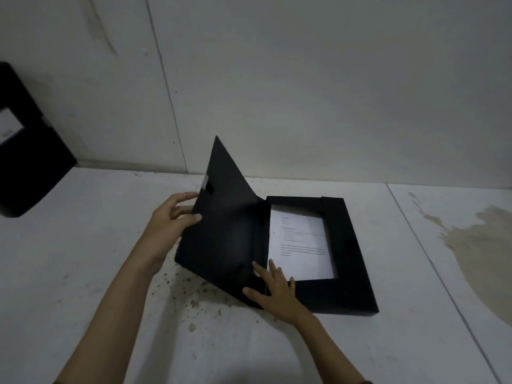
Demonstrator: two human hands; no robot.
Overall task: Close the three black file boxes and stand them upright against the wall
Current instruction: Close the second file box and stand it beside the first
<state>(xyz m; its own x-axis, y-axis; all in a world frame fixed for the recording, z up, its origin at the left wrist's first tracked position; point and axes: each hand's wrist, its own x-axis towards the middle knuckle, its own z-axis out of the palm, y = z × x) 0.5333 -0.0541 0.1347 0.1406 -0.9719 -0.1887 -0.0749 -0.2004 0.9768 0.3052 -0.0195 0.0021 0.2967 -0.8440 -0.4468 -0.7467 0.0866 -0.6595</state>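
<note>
A black file box (349, 245) lies flat on the white table, open, with printed white paper (300, 245) inside. Its black lid (230, 217) is raised at a steep angle on the left side, a small grey tab at its free edge. My left hand (171, 220) grips that free edge, thumb on the inner face. My right hand (274, 289) lies flat with fingers spread on the box's near left corner, by the hinge. A second black file box (25, 145) stands upright against the wall at the far left, closed, partly cut off by the frame.
The white table (110, 273) meets a pale wall (304, 92) just behind the open box. Brown specks dot the table near the box's left corner, and a large tan stain (476, 253) spreads at the right.
</note>
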